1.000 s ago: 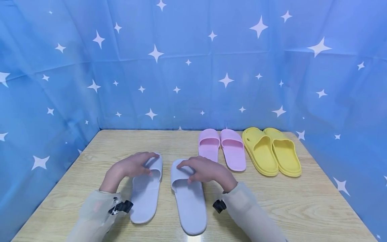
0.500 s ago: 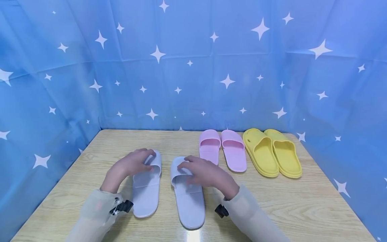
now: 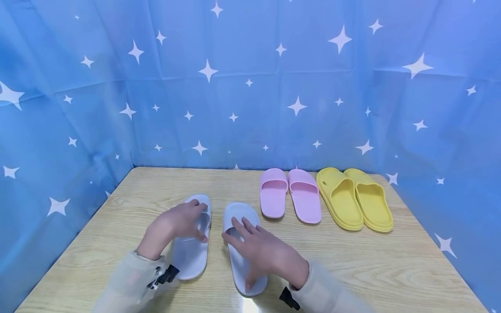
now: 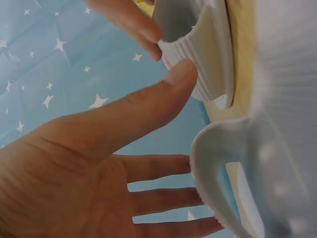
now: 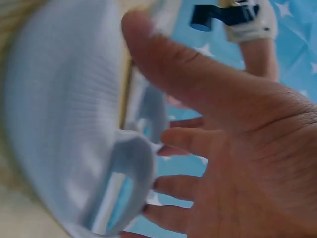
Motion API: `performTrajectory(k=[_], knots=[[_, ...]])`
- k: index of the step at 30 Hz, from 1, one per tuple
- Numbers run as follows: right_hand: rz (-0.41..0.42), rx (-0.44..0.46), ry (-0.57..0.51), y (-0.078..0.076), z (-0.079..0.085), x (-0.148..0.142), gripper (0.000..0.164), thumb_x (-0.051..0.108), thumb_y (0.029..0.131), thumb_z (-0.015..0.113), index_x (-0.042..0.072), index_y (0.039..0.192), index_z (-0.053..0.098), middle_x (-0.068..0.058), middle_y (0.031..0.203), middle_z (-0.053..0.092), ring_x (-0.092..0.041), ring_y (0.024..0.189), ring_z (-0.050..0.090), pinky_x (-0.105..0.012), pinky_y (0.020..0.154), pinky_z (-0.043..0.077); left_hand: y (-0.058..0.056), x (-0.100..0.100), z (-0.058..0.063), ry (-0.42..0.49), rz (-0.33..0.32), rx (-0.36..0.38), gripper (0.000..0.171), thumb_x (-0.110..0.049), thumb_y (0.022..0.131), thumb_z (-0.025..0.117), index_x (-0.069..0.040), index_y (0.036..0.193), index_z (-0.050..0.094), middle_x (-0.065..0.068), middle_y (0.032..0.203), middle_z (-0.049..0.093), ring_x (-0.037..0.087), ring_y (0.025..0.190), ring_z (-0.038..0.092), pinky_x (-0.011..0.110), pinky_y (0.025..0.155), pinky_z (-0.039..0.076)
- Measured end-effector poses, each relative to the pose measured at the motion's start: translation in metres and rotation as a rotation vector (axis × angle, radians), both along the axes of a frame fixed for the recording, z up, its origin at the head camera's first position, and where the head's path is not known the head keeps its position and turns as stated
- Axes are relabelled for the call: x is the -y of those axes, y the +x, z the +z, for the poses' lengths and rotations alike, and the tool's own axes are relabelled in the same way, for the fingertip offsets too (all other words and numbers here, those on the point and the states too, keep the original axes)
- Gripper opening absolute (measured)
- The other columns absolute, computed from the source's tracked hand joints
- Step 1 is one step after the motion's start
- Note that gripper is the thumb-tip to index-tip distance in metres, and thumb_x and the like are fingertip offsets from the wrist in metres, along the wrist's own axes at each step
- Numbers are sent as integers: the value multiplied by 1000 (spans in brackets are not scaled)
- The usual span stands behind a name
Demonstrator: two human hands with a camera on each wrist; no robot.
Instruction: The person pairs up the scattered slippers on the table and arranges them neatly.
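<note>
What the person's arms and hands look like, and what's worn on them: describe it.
The left hand and right hand are bare, without gloves. The left sleeve and right sleeve are long, plain and pale off-white. Each cuff carries a small black attachment: the left attachment shows white marks beside it; the right attachment looks plain black. No cables show.

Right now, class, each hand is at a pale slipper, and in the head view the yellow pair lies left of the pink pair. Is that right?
No: the head view shows the yellow pair right of the pink pair. The rest holds.
</note>
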State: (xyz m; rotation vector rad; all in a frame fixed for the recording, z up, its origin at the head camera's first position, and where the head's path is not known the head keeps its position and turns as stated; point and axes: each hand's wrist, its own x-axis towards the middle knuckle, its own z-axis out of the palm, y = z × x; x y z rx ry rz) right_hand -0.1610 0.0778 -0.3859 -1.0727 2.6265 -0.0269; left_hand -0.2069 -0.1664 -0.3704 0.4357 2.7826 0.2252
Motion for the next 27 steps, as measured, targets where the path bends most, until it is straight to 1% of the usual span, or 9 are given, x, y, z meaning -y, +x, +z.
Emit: performTrajectory(k=[3,6,9,11,13,16,19,24,27], knots=[[14,-19,12,1,-8,-3,135,61,59,94,34,166,17,-10,176,6,-36,162,14,-55,124,34,2,-4,-4,-1,12,36,112,-43,70,95,-5,159,37,20,159,41,42,143,46,58,112,46],[22,-47,11,2,-12,-5,141,64,54,95,35,167,14,-11,176,5,-37,161,14,-55,124,34,5,-8,-6,15,13,79,129,-45,66,97,-1,163,25,29,168,23,53,152,27,67,118,35],[31,-61,22,3,-13,-3,142,63,55,96,34,166,14,-12,176,4,-37,161,14,-57,124,34,10,-10,-10,47,37,111,138,-45,64,98,0,165,14,32,170,7,57,155,10,72,120,25],[38,-73,33,4,-14,-2,141,62,55,96,34,166,14,-13,176,5,-38,161,14,-57,124,34,14,-11,-15,72,49,123,142,-42,64,99,0,165,8,33,170,-1,59,154,2,74,120,22],[42,-73,43,4,-14,0,140,62,56,96,35,166,14,-13,176,5,-38,161,14,-58,124,34,19,-11,-20,90,54,118,148,-41,61,100,-1,165,3,34,169,-7,61,153,-4,75,119,23],[41,-83,62,5,-13,2,139,63,56,95,35,166,15,-13,176,5,-38,161,15,-57,124,33,23,-11,-25,89,34,96,158,-42,53,103,-2,165,-1,35,167,-14,63,151,-9,77,115,28],[33,-78,76,4,-13,2,138,64,57,95,35,166,15,-12,176,4,-37,162,13,-56,125,33,24,-12,-26,61,13,81,161,-41,48,104,-4,166,0,34,167,-16,63,152,-9,77,113,31],[35,-67,85,2,-14,2,137,66,57,94,36,166,15,-11,176,2,-36,162,12,-57,125,32,24,-12,-22,24,19,115,161,-32,46,106,-10,167,2,29,169,-18,59,154,-10,76,113,33],[37,-63,84,2,-14,1,137,66,58,94,36,166,15,-11,176,2,-37,162,12,-57,125,32,24,-13,-22,14,14,125,160,-31,46,106,-11,167,2,29,169,-19,59,154,-10,76,112,34]])
